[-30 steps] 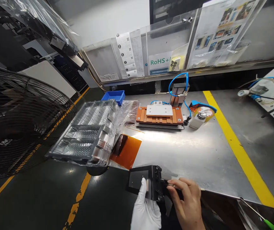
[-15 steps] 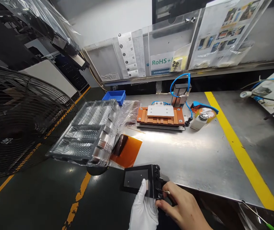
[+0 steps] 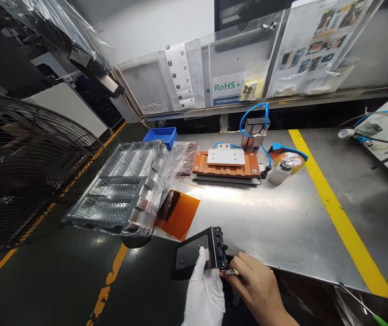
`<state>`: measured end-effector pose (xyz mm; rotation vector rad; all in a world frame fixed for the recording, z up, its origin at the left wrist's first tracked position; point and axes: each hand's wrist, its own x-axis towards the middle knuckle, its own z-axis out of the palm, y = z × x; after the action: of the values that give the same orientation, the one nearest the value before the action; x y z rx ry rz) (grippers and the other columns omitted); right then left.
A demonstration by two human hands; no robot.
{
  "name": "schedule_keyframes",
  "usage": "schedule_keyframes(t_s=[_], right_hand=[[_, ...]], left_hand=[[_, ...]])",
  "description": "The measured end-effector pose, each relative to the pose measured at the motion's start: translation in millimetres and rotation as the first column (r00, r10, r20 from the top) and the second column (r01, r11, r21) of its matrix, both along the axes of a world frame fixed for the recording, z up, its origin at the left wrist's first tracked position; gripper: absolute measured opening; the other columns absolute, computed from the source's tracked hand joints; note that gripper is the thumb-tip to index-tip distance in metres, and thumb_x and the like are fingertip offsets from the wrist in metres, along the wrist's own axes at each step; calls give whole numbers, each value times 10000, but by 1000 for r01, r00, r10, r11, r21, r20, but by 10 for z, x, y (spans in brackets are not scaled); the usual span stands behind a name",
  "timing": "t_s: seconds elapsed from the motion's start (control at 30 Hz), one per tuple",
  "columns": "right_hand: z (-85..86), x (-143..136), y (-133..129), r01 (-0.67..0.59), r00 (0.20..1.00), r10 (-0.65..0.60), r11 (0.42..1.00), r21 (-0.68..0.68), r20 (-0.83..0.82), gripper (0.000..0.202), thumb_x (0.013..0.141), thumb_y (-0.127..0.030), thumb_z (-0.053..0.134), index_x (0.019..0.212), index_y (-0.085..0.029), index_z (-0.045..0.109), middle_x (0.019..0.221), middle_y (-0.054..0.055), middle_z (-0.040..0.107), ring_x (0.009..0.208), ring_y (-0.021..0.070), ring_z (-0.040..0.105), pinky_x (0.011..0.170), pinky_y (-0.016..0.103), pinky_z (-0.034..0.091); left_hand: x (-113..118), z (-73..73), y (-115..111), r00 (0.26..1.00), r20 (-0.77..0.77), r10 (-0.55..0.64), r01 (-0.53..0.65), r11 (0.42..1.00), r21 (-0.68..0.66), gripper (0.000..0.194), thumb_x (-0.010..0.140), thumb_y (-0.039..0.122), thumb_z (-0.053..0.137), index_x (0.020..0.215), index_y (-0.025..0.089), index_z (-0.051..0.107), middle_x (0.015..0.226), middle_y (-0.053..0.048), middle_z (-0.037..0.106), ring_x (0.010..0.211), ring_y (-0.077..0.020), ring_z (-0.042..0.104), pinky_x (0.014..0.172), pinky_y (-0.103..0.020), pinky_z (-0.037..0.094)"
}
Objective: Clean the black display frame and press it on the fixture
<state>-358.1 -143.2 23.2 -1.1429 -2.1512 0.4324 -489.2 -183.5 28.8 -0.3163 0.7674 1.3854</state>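
Observation:
My left hand [image 3: 205, 296], in a white glove, grips a black plastic housing [image 3: 190, 254] near the bench's front edge, its thumb across the flat, rectangular face. Knobs and raised fittings line the housing's right end. My right hand [image 3: 258, 283] is bare and closed around a small, slim tool [image 3: 229, 272] with a pale handle. The tool's tip is at the housing's lower right corner; its exact kind is hard to make out. Fingers of my left hand beneath the housing are hidden.
An orange-and-white clamping fixture [image 3: 226, 164] with blue air hoses stands at the back. Stacked clear trays [image 3: 119, 190], an orange sheet [image 3: 180, 217] and a blue bin [image 3: 162, 136] are left. A white bottle [image 3: 280, 174] stands right of the fixture; a green-handled tool [image 3: 379, 319] lies lower right.
The housing has tilted, with its fitted right end raised and showing more. The tool has shifted from that end's side to its lower corner, and my right hand has turned slightly.

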Motion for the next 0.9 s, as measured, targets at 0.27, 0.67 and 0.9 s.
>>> schedule_keyframes(t_s=[0.27,0.67,0.9], right_hand=[[116,146,-180,-168,948,-103,642,-748,-302,357,994,-518,353,1081,-279,605,757,-30,656,704,149,653,672,241,493],[231,25,-155,-270,939,-146,248,-930,-312,639,909,-721,320,1119,-180,588,612,-16,636,477,156,622,522,272,446],[307,21,-111,-247,951,-120,260,-934,-285,625,907,-718,319,1065,-173,582,593,-15,626,471,145,610,504,257,433]], left_hand=[[4,22,5,907,-406,107,-179,973,-143,177,842,153,669,1001,137,746,1041,-89,759,1101,-261,666,967,-275,548],[91,13,-1,823,-555,120,-244,957,-155,213,848,193,682,1060,211,697,1155,-77,709,1139,-238,634,928,-343,572],[135,156,-17,843,-536,45,-168,969,-182,267,924,375,588,1105,184,631,1139,-79,655,975,-203,644,835,-394,577]])
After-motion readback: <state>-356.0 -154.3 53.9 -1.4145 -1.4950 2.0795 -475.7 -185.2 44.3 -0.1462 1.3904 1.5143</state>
